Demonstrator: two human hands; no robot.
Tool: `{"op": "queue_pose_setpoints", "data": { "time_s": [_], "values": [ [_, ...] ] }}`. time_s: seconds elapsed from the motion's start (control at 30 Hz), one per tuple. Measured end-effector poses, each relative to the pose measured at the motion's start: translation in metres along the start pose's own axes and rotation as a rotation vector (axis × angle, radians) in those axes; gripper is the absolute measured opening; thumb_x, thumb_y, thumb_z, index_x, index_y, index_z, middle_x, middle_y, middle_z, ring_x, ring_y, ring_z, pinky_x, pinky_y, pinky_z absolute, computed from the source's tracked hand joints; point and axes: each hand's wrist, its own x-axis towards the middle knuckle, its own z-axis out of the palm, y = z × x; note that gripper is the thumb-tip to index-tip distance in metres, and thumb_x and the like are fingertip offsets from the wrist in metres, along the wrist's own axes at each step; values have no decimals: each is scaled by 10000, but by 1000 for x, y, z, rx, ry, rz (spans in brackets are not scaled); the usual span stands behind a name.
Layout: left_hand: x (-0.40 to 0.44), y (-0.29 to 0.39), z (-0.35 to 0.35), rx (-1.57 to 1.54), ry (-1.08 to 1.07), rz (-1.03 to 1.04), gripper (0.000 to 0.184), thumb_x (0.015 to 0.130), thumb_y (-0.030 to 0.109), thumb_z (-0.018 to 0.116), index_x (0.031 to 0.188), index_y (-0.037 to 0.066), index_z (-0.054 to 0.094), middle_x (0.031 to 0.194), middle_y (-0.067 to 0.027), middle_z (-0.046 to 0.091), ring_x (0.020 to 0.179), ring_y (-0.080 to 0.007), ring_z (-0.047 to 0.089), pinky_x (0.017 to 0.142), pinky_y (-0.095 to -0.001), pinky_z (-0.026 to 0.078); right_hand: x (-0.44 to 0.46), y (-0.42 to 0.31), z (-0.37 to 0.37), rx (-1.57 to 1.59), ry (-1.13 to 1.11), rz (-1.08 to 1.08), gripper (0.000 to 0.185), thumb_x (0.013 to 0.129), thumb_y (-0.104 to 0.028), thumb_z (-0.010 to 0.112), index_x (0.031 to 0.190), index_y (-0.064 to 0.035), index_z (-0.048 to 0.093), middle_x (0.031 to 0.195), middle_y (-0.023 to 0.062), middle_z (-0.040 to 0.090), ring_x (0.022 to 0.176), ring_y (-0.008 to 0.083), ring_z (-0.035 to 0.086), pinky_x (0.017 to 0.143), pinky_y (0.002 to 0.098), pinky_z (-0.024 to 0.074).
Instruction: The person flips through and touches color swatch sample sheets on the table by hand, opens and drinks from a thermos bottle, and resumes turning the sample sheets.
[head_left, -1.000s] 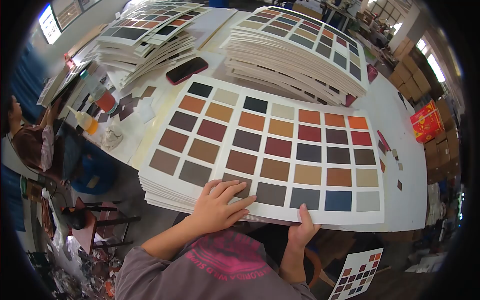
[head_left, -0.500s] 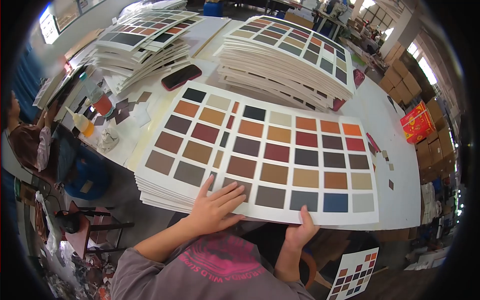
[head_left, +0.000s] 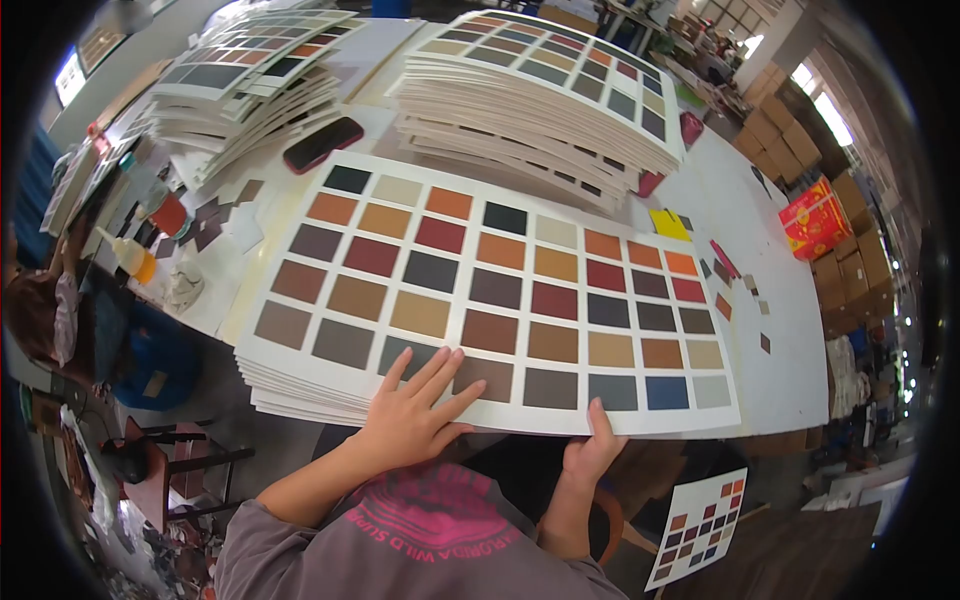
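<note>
A white card with rows of coloured swatches (head_left: 545,392) lies at the centre, shifted right over a stack of similar cards (head_left: 290,385). My left hand (head_left: 415,405) rests on the lower part of these cards with its fingers spread, over the grey swatches. At the front edge, my right hand (head_left: 595,445) grips the top card, thumb on its face and the other fingers hidden beneath. Behind stand a tall stack of swatch cards (head_left: 530,110) and a looser, uneven stack (head_left: 240,100).
A phone (head_left: 323,145), a bottle of red liquid (head_left: 160,205) and a glue bottle (head_left: 130,255) are on the left. Loose chips (head_left: 722,305), a yellow piece (head_left: 669,224) and a red box (head_left: 817,220) lie right. A person (head_left: 50,310) sits far left.
The top card has slid right across the stack, uncovering another column of swatches beneath. My left hand has spread its fingers. The whole view has shifted, and a yellow piece now shows behind the card.
</note>
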Motion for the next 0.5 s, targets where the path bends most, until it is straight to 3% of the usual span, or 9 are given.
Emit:
{"op": "queue_pose_setpoints", "data": {
  "time_s": [0.1, 0.23, 0.37, 0.4, 0.5],
  "values": [
    [1, 3, 2, 22, 28, -22, 526, 758, 394, 666, 1247, 222, 575, 1365, -151, 473, 1265, -272, 457, 1038, -518, 283, 1, 3, -1, -5, 46, 6, 456, 789, 81, 568, 1233, 56, 466, 1133, 132, 551, 1033, 239, 564, 906, 340, 455],
    [-3, 3, 12, 81, 127, 16, 465, 758, 380, 668, 1177, 184, 621, 1300, -136, 538, 1202, -260, 514, 979, -459, 349, 1, 2, 1, 28, 45, 7, 458, 778, 88, 582, 1221, 31, 481, 1125, 106, 556, 1036, 214, 558, 910, 326, 439],
    [-6, -1, 18, 28, 228, 61, 415, 741, 341, 692, 1075, 98, 649, 1186, -100, 606, 1086, -244, 581, 891, -385, 410, 2, 4, -1, 38, 31, 12, 460, 780, 87, 585, 1222, 19, 481, 1120, 100, 555, 1030, 212, 560, 905, 324, 444],
    [-2, 0, 14, -8, 284, 78, 316, 715, 262, 714, 967, 77, 669, 1080, -74, 641, 979, -221, 617, 790, -349, 444, 3, 5, -2, 31, 33, 12, 460, 780, 88, 585, 1223, 18, 480, 1119, 99, 555, 1028, 212, 562, 904, 324, 445],
    [-11, -9, 19, -103, 343, 203, 231, 714, 196, 712, 905, 73, 672, 965, -37, 656, 894, -183, 627, 725, -311, 448, 0, 5, -2, 33, 46, 0, 452, 787, 95, 575, 1223, 22, 479, 1122, 103, 554, 1026, 215, 565, 898, 328, 458]
  ]
}}
